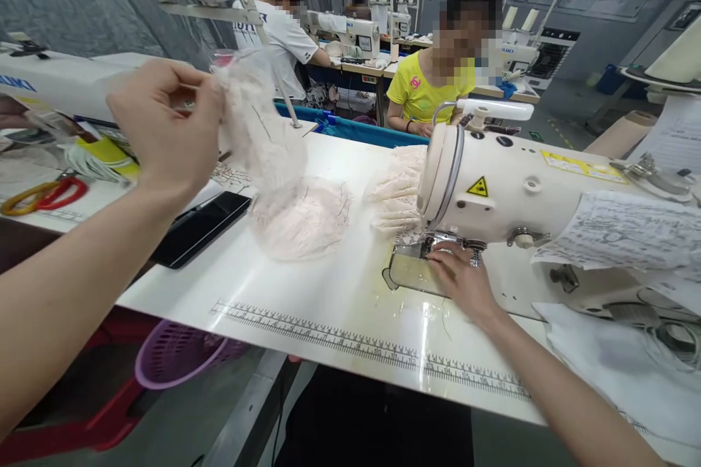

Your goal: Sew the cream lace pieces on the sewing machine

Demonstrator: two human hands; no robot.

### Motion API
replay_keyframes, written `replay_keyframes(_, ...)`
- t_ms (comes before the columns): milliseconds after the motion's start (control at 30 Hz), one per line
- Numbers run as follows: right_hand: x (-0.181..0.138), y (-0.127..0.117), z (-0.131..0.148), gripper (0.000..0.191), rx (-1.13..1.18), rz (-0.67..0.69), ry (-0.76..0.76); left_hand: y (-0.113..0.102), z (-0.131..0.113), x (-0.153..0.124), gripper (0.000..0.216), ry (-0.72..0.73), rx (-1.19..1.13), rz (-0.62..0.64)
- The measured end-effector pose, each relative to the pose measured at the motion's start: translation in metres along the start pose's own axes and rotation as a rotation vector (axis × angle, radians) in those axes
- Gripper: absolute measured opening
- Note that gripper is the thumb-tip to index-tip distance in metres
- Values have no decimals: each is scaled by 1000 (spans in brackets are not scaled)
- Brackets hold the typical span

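Observation:
My left hand (169,124), raised at the left, is closed in a pinch on a sheer pale-pink piece of fabric (257,124). The fabric hangs down, blurred, over a round pile of similar pale cloth (304,222) on the white table. At the sewing machine (504,182), my right hand (463,277) lies low by the presser foot (446,239), its fingers stretched out and partly hidden under the machine head. Gathered cream fabric (397,190) bunches behind the needle area, partly covered by the machine.
A black phone (202,230) lies left of the pile, with orange-and-red-handled scissors (47,195) farther left. A printed ruler (355,343) runs along the table's front edge. Below hangs a purple basket (175,354). Two people (432,87) sit across at other machines.

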State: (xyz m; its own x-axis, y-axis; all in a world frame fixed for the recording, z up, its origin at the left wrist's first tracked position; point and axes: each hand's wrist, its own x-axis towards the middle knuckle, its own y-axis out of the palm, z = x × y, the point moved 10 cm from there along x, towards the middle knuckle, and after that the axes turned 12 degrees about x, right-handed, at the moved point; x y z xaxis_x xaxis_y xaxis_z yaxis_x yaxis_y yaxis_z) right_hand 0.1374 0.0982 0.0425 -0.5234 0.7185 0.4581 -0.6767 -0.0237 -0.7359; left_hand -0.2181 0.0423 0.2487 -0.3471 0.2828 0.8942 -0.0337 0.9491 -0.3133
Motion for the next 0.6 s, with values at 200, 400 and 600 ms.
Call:
replay_keyframes(200,-1,1,0,21,7,16,18,10,7,-2,10,-39,-22,22)
replay_keyframes(400,0,1,2,22,-3,15,13,-1,-1,5,11,21,-48,-66)
replay_keyframes(600,1,-3,4,24,-60,-9,11,20,7,34,10,-223,38,56)
